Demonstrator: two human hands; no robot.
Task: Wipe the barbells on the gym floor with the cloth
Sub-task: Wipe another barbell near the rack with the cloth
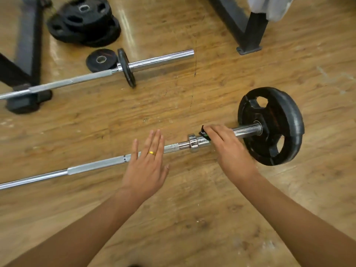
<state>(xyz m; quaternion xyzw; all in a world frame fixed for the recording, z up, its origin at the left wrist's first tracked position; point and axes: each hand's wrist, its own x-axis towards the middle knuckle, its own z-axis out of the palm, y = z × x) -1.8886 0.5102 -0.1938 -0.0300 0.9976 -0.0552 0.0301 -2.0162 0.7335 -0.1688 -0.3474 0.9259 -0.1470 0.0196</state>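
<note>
A chrome barbell (96,165) lies across the wooden floor in front of me, with a black plate (277,120) on its right end. My right hand (229,147) grips the bar's sleeve just right of the collar (193,142), with a small dark cloth (203,132) with a green edge under its fingers. My left hand (147,162) hovers flat over the knurled shaft, fingers straight, a gold ring on one finger. A second barbell (154,61) lies farther away, carrying one small black plate (126,67).
A stack of black plates (84,22) lies at the far left, with one small loose plate (101,59) beside the far bar. Dark steel rack legs stand at far left (27,54) and top right (248,31). Bare floor lies between the bars.
</note>
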